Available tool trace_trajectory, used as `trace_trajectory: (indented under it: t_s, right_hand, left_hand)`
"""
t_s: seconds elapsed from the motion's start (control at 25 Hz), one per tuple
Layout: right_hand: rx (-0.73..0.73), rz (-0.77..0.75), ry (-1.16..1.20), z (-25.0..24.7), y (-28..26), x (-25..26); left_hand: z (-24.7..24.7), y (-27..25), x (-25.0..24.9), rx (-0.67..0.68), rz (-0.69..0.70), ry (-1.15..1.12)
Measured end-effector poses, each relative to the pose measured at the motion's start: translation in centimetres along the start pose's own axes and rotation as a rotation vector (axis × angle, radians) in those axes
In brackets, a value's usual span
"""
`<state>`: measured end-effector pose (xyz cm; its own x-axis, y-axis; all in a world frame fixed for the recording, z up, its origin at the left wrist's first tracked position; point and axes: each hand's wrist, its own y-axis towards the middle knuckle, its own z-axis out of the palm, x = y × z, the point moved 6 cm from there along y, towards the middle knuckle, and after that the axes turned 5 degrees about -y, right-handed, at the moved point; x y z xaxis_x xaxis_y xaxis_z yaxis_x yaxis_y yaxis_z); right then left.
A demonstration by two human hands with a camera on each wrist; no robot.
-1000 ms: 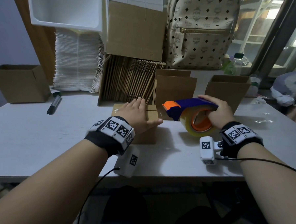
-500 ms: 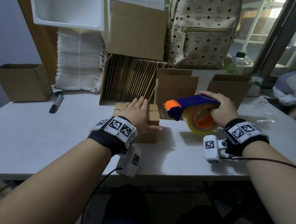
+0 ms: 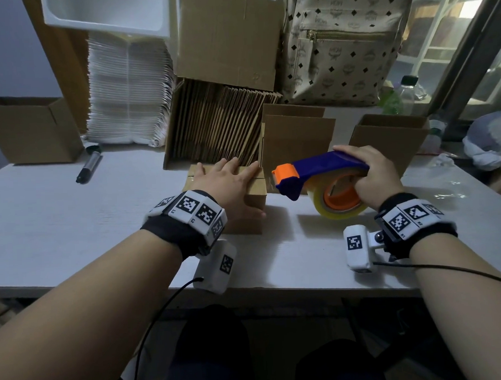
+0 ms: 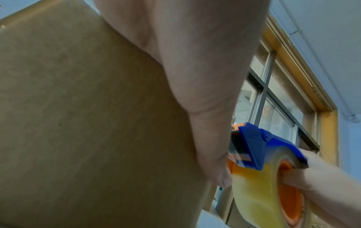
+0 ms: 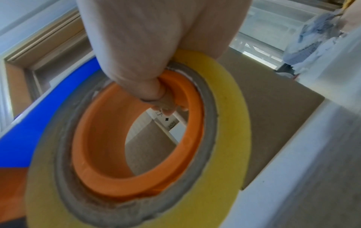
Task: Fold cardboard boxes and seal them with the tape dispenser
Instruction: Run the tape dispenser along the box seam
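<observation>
On the white worktop (image 3: 56, 217) a small closed cardboard box (image 3: 253, 189) sits near the front edge, just in front of an open carton packed with flat cardboard blanks (image 3: 219, 124). The left hand (image 3: 228, 182) lies palm-down across the top of the box, fingers straight and spread toward the far edge, the thumb reaching down the near right side; it is flat and pressing, not clutching. The left forearm comes in from the lower left, and the wrist sits a little above the worktop. In the left wrist view the thumb runs down the brown box wall.

The right hand (image 3: 376, 177) grips the tape dispenser (image 3: 321, 171) just to the right of the box. Its fingers curl over the blue top bar, and the thumb hooks inside the orange core of the tape roll (image 3: 342, 196), as the right wrist view shows plainly. The orange nose of the dispenser points left toward the box, close to its right top edge; whether it touches cannot be told. The roll hangs just above the worktop, tilted.

Behind stand an open-topped box (image 3: 296, 141), another one (image 3: 391, 136) to the right, a third (image 3: 28, 128) at the far left, a black marker (image 3: 88, 167), a stack of white sheets (image 3: 128, 91) and a patterned backpack (image 3: 343, 39).
</observation>
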<state>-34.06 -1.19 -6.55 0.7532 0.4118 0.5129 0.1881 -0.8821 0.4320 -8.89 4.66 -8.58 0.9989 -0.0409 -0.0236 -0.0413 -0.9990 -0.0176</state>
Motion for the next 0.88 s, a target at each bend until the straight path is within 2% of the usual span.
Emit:
trace_trajectory:
  t_s: [0.52,0.88]
  right_hand:
    - [0.011,-0.219,-0.268,-1.2,1.2,3.5]
    - [-0.004,-0.265,-0.290,-1.2,1.5,4.2]
  left_hand:
    - [0.2,0.4,0.2,0.000,0.007,-0.029]
    - [-0.1,0.3,0.0,-0.076,0.025,-0.022]
